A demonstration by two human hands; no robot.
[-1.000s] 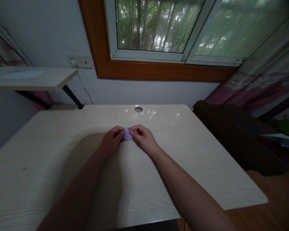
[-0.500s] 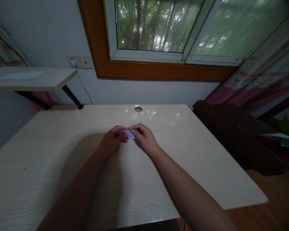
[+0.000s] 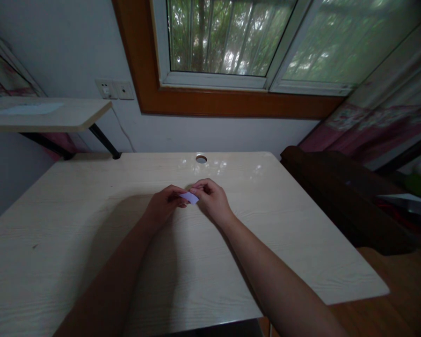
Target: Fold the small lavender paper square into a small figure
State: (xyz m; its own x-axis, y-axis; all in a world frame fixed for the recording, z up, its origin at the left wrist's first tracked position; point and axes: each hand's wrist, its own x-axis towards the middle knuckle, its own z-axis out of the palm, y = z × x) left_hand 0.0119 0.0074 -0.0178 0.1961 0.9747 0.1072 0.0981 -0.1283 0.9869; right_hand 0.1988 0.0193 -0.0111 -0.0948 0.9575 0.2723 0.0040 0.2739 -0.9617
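A small piece of pale purple paper (image 3: 191,198) is held between my two hands, just above the far middle of the desk. My left hand (image 3: 164,202) pinches its left side with thumb and fingers. At the upper right edge, my right hand (image 3: 212,199) grips the paper between thumb and curled fingers. Both hands are closed on it, and the fingers hide part of its edges. Whether the paper is folded I cannot tell.
The pale wood-grain desk (image 3: 284,262) has a round cable hole (image 3: 201,159) near its back edge. A raised shelf (image 3: 80,114) on black legs stands at the back left. Dark wooden furniture (image 3: 337,201) adjoins the right side. Behind the desk are a wall and a window.
The paper has tilted and shows a narrower face. My left fingers have shifted slightly on it, and my right hand has moved a little to the right.
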